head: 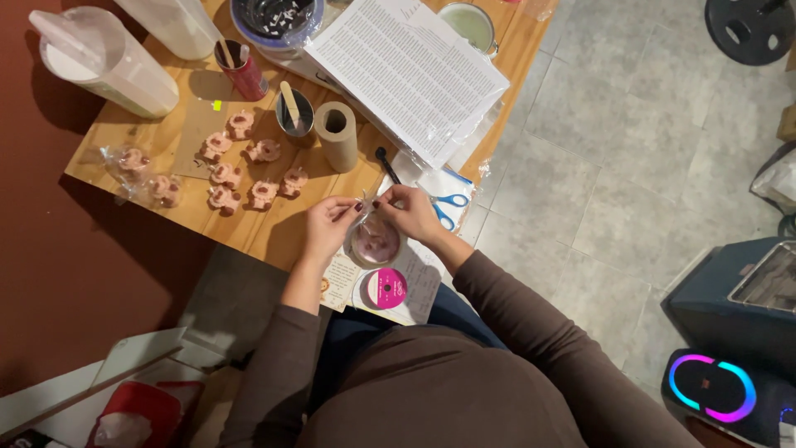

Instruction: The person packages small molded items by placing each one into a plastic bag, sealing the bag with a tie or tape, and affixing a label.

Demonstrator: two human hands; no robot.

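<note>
You are pinching the top of a clear bag (375, 236) between both hands: your left hand (326, 226) is gripping its left corner, your right hand (408, 211) its right. The bag, with a pink piece inside, is hanging just below your fingers, over the near edge of the wooden table (274, 228). A magenta ribbon spool (386, 288) is lying just beneath it. Pink figures (249, 170) are sitting to the left, scissors (449, 207) to the right. Grey floor tiles (613, 166) are stretching beyond.
</note>
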